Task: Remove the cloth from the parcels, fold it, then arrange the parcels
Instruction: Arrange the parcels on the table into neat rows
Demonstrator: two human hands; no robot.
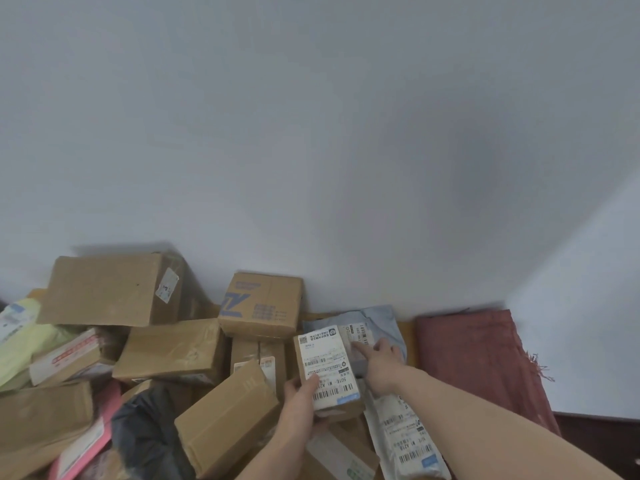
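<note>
**Two hands sorting parcels beside a folded cloth**

A pale grey wall (311, 133) fills the upper two thirds of the view. Below it, a heap of parcels (166, 368) spreads across the lower left and centre, most of them brown cardboard boxes lying at mixed angles. The largest box (104, 289) leans at the back left against the wall. A box printed with blue lettering (261, 304) sits at the back centre, touching the wall. A dark plastic bag (145, 434) lies low in the heap, with a pink mailer (100, 420) just to its left and pale yellow-green soft packs (20, 344) at the far left edge.

At the right, apart from the heap, the reddish cloth (481, 362) lies folded against the wall, its fringe hanging off its right edge.

A white mailer bag with barcode labels (405, 434) lies under the right forearm. A grey-blue mailer (374, 327) rests by the wall, between the blue-lettered box and the cloth.

The left hand (301, 396) grips a small labelled box (327, 368) from below, thumb pressed onto its white shipping label. The right hand (381, 362) reaches forward with its index finger straight, the fingertip touching the label on the grey-blue mailer; it holds nothing.
</note>
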